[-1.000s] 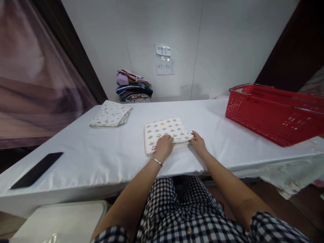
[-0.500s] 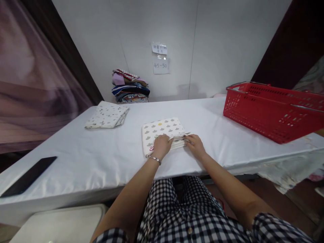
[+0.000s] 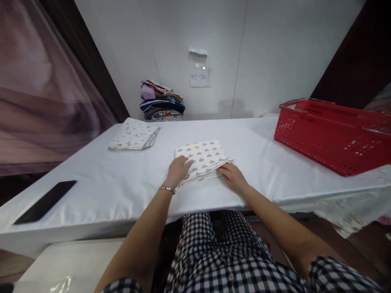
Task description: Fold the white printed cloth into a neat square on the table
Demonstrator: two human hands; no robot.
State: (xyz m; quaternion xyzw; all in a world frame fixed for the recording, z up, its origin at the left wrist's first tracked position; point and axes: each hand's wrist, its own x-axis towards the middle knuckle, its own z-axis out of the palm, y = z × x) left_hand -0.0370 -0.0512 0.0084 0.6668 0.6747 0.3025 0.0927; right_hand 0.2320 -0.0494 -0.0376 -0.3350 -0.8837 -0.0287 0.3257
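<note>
A folded cream cloth with grey cloud-like shapes and one yellow one lies in front of me on the white-covered table. My left hand rests on its left near edge, thumb apart from the fingers, which lie flat on the fabric. At the near right corner my right hand has its fingers closed on the layered edge; the fingertips are partly hidden by the cloth. The near edge shows several loose layers, slightly uneven. Farther left on the table lies another folded white cloth with small dark prints, touched by neither hand.
A red plastic basket with metal handles stands at the right. A pile of folded textiles is against the wall. At the left front of the white tablecloth lies a flat black object. A paper sign hangs on the wall.
My left hand has moved left from the near folded edge to the cloth's left side, and its fingers have spread. The near flap now lies flatter. My right hand stays at the right corner.
</note>
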